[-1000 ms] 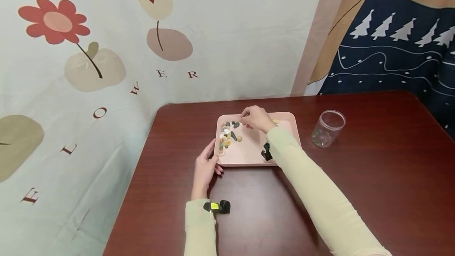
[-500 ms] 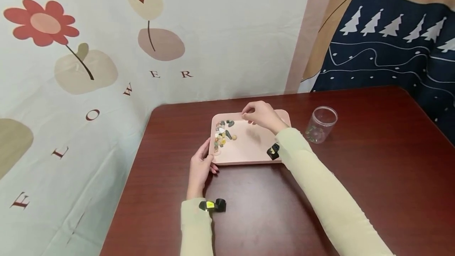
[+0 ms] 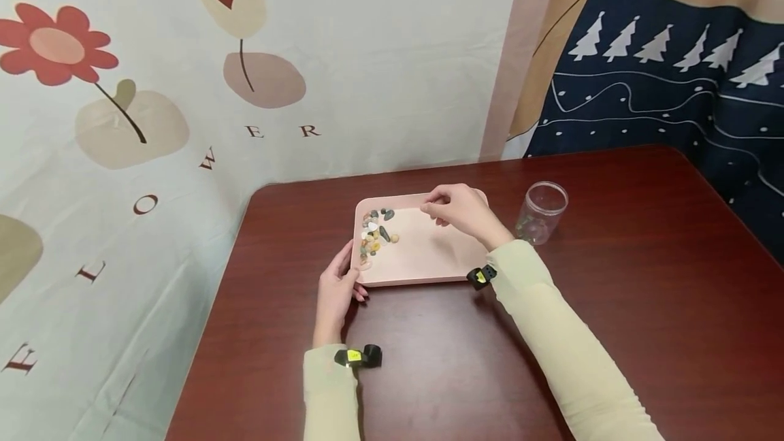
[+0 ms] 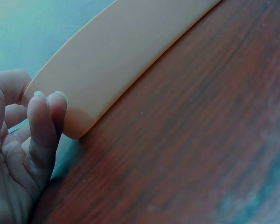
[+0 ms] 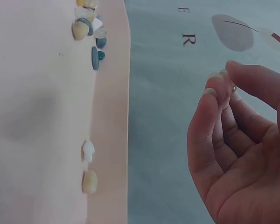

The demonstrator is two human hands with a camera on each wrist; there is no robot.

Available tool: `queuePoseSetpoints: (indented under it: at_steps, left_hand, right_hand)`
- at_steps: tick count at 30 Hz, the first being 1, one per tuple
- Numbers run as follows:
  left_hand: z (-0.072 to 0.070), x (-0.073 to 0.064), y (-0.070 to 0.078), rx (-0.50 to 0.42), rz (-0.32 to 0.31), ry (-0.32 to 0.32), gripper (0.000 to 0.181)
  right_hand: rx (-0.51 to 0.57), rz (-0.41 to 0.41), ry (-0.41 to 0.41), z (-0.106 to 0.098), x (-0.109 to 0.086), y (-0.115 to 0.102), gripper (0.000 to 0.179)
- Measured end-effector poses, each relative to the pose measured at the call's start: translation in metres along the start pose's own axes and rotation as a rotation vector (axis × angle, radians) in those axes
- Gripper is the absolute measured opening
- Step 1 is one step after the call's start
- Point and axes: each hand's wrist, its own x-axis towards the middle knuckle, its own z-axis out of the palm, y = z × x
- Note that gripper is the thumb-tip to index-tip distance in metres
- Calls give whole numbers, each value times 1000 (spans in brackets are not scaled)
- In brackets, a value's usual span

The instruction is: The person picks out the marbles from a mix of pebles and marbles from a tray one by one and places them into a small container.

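Observation:
A pink tray (image 3: 422, 260) lies on the table, with several mixed pebbles (image 3: 384, 234) gathered along its left side. My left hand (image 3: 335, 288) grips the tray's near left corner, its thumb at the rim; in the left wrist view, fingertips (image 4: 44, 107) press the tray's outer wall (image 4: 116, 56). Over the tray's right half, my right hand (image 3: 462, 209) is raised with thumb and fingertips together. In the right wrist view a tiny brownish bit of a pebble (image 5: 234, 88) peeks out of that pinch, mostly hidden. A white pebble (image 5: 88, 150) and a yellowish pebble (image 5: 90, 182) lie by the tray's far wall.
Right of the tray stands a clear jar (image 3: 542, 213), uncapped, with some greenish and pale bits low inside. Behind the reddish-brown table (image 3: 416, 359) hangs a printed cloth (image 3: 380, 67). A black wrist camera (image 3: 480, 277) sits close to the tray's near right corner.
My right hand has risen from the tray's far side and moved right across it, towards the jar side. The left hand keeps its hold. The head view has turned slightly right.

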Motion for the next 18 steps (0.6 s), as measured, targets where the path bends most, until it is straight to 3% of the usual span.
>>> queuePoseSetpoints:
  at_steps: [13, 18]
  left_hand:
    - [2, -3, 3, 2, -5, -8, 57]
    - [-1, 5, -13, 7, 6, 8, 59]
  right_hand:
    - [81, -69, 26, -8, -21, 9, 14]
    - [43, -68, 58, -15, -31, 10, 16]
